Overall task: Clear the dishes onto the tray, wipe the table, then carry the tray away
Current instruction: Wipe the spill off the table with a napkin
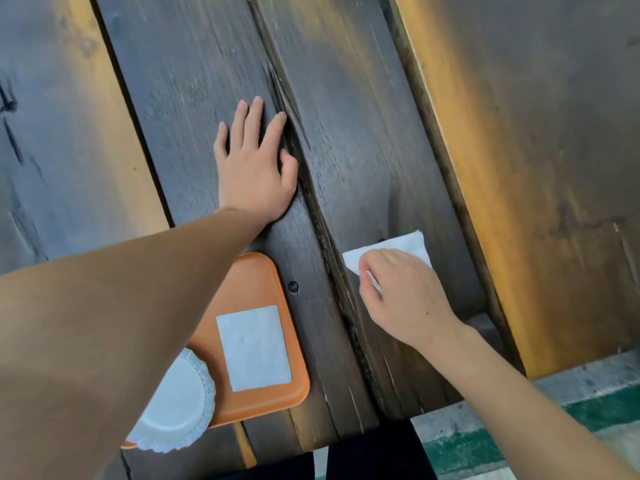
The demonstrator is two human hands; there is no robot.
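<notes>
My left hand (254, 164) lies flat, palm down and fingers spread, on the dark wooden table (194, 64). My right hand (398, 296) presses a white paper napkin (398, 249) against the table near its right edge, fingers curled on it. An orange tray (252, 282) sits at the near edge, partly under my left forearm. On the tray lie a flat white paper square (254, 348) and a white paper plate (176, 407) with a fluted rim that hangs over the tray's near side.
A deep crack (311, 188) runs between the two middle planks. A wooden bench (540, 133) stands to the right of the table. Beyond the table's near end I see grey floor with a green stripe (485, 448).
</notes>
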